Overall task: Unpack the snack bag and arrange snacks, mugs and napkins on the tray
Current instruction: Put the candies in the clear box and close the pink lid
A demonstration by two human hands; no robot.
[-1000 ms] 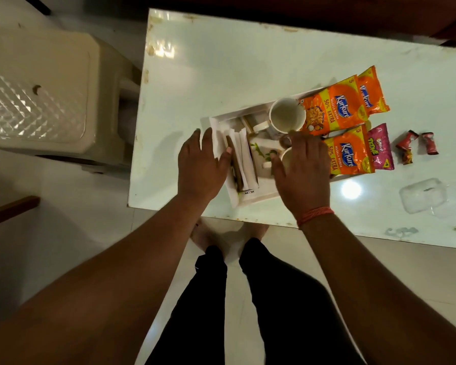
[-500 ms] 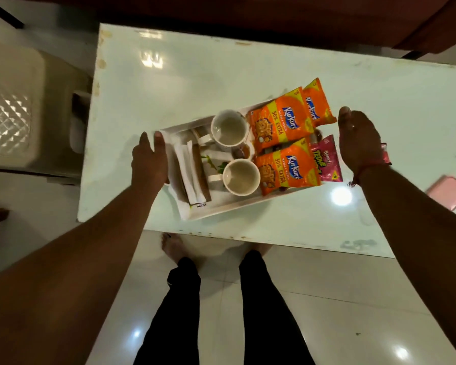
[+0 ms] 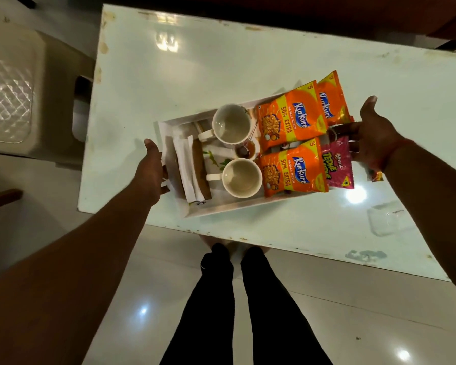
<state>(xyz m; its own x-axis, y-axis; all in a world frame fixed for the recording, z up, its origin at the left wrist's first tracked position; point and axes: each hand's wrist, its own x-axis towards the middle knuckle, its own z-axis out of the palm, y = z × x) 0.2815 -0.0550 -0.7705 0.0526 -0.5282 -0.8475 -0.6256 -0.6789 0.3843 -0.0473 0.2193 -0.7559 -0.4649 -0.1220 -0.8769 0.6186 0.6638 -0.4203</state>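
A white tray [image 3: 221, 209] lies on the pale table [image 3: 195, 67] near its front edge. It holds two cream mugs [image 3: 231, 124] [image 3: 241, 177], folded white napkins [image 3: 186, 167] beside a brown strip, and a small brown dish [image 3: 244, 152]. Two orange Kurkure packets [image 3: 291, 114] [image 3: 292, 168] lie on the tray's right half, with a third orange packet [image 3: 330, 101] and a pink Bingo packet [image 3: 336, 164] at its right end. My left hand [image 3: 152, 167] grips the tray's left rim. At the right end, my right hand [image 3: 371, 133] has its fingers under the packets and its thumb raised.
A beige plastic stool [image 3: 13, 101] stands left of the table. A clear plastic bag [image 3: 385, 218] and a small red wrapper [image 3: 377, 176] lie on the table to the right. My legs [image 3: 234, 299] stand at the table's front edge.
Both hands left the napkins and mug in the middle of the tray, spread outward, and now hold the tray's two ends.
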